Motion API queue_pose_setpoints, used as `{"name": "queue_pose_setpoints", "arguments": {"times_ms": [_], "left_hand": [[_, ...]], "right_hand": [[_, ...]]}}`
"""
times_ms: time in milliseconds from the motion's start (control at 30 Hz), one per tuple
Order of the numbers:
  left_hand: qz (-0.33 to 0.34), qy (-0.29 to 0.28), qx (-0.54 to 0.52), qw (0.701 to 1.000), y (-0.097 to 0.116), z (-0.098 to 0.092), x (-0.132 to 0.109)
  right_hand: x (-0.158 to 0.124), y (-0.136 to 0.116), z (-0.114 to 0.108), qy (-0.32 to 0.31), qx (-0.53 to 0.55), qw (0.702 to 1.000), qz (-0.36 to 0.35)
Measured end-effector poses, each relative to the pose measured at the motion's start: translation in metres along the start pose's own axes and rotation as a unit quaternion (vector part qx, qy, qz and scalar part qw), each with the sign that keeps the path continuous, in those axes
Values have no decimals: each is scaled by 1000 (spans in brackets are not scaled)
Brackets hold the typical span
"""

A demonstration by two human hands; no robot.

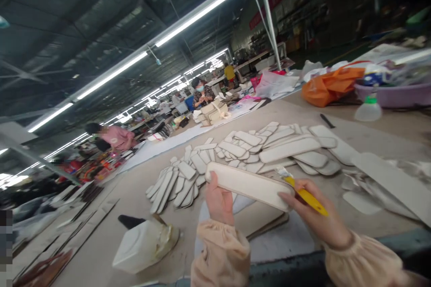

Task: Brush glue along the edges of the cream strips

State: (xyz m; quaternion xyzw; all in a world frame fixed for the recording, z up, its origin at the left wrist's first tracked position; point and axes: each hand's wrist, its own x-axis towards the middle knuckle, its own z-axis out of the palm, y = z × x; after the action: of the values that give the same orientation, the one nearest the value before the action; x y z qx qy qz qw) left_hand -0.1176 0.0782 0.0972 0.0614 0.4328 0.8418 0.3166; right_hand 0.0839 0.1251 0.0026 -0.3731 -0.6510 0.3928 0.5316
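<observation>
A long, pale strip with rounded ends (pixel 247 184) is held up between both hands. My left hand (pixel 219 199) grips its left end, thumb on the face. My right hand (pixel 316 210) pinches its right end and also holds a brush with a yellow handle (pixel 309 198), bristles pointing up and left. Below the strip, larger beige pieces (pixel 261 219) lie stacked on a pale sheet (pixel 289 242). Behind it, many similar pale pieces (pixel 235 145) are heaped in overlapping rows.
A cut white plastic container (pixel 134 246) sits at the front left, near a dark-handled tool (pixel 131 221). At the back right are an orange bag (pixel 332 85), a purple basin (pixel 397 95) and a small bottle (pixel 368 110). Other people work farther off.
</observation>
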Motion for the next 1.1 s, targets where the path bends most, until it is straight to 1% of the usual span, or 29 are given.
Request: {"name": "queue_pose_setpoints", "arguments": {"times_ms": [100, 233, 333, 500, 667, 833, 1000, 1100], "left_hand": [[6, 20, -8, 1000, -2, -1, 3], [0, 44, -17, 999, 0, -1, 2], [5, 27, -26, 999, 1, -2, 0], [36, -16, -24, 999, -4, -4, 2], [33, -7, -14, 999, -7, -3, 4], [27, -26, -7, 999, -6, -3, 6], [30, -16, 36, 999, -6, -5, 3], [51, -23, 51, 997, -6, -4, 6]], "right_hand": [[0, 3, 1, 4, -16, 1000, -8], [-1, 0, 1, 9, -22, 1000, -5], [0, -1, 1, 13, -18, 1000, 0], [3, -2, 0, 27, -27, 999, -4], [4, -2, -3, 26, -12, 1000, 4], [6, -1, -4, 16, 0, 1000, 25], [5, 0, -1, -5, 69, 996, 48], [9, 4, 2, -5, 105, 993, 46]]}}
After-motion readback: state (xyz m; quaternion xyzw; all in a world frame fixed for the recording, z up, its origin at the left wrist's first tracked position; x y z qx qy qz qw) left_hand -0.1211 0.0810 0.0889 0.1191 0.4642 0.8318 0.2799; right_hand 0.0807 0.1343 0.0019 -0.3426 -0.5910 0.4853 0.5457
